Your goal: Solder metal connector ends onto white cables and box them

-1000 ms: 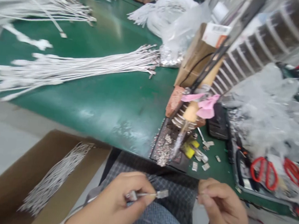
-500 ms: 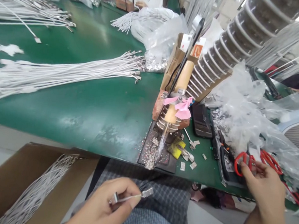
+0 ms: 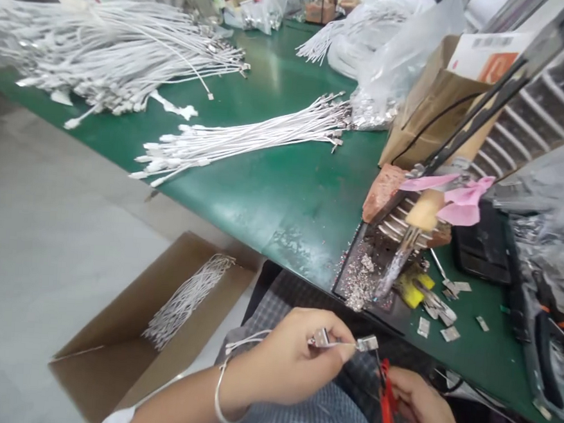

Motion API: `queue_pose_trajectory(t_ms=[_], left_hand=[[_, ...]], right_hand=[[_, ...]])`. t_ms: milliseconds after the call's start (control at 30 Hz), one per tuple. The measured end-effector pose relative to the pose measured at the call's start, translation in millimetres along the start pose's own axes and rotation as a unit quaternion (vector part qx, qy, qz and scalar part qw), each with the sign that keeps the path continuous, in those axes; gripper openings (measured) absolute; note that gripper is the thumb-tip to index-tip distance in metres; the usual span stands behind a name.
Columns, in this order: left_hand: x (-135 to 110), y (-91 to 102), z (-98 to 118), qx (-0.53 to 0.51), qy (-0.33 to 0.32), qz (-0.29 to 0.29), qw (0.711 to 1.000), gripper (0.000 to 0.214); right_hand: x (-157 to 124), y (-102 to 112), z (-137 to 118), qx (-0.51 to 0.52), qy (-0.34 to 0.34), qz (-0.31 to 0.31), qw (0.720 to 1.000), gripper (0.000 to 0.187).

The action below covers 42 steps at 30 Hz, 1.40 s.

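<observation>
My left hand [image 3: 291, 360] is closed in a pinch on a thin white cable whose metal connector [image 3: 367, 343] sticks out to the right of my fingertips, over my lap. My right hand [image 3: 422, 414] is wrapped round red-handled scissors [image 3: 387, 406], held just below and right of the connector, blades pointing up toward it. A bracelet sits on my left wrist.
A soldering iron [image 3: 419, 215] rests in a stand over a tray of solder scraps [image 3: 361, 281] at the green table's [image 3: 274, 191] front edge. Bundles of white cables [image 3: 249, 135] lie on the table. A cardboard box [image 3: 122, 348] with cables stands on the floor at left.
My right hand has come back from the red scissors on the table at right, now holding scissors next to the connector. The view swung left; my left hand kept its pinch.
</observation>
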<state>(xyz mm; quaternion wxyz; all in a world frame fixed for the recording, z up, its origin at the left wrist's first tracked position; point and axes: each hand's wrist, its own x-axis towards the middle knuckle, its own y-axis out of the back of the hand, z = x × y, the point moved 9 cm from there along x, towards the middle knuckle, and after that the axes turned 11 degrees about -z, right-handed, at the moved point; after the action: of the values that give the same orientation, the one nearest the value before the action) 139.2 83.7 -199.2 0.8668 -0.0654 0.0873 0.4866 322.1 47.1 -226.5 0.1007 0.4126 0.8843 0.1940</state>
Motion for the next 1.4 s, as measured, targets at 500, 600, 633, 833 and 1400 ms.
queue_pose_trajectory(t_ms=[500, 600, 633, 833, 1400], left_hand=[[-5, 9.0, 9, 0.032, -0.048, 0.044, 0.997, 0.015], [-5, 10.0, 11, 0.04, -0.058, 0.05, 0.996, 0.017], [-6, 10.0, 11, 0.04, -0.058, 0.05, 0.996, 0.018], [-7, 9.5, 3, -0.007, -0.031, 0.033, 0.999, 0.021], [3, -52.6, -78, -0.499, -0.047, 0.002, 0.866, 0.047]], right_hand=[[19, -11, -15, -0.176, 0.026, -0.005, 0.984, 0.024], [28, -6, -27, -0.209, 0.045, 0.011, 0.977, 0.018], [31, -4, -33, -0.222, 0.058, 0.019, 0.973, 0.017], [33, 2, -38, -0.219, 0.076, 0.025, 0.972, 0.021], [11, -90, 25, 0.325, -0.173, 0.051, 0.928, 0.049]])
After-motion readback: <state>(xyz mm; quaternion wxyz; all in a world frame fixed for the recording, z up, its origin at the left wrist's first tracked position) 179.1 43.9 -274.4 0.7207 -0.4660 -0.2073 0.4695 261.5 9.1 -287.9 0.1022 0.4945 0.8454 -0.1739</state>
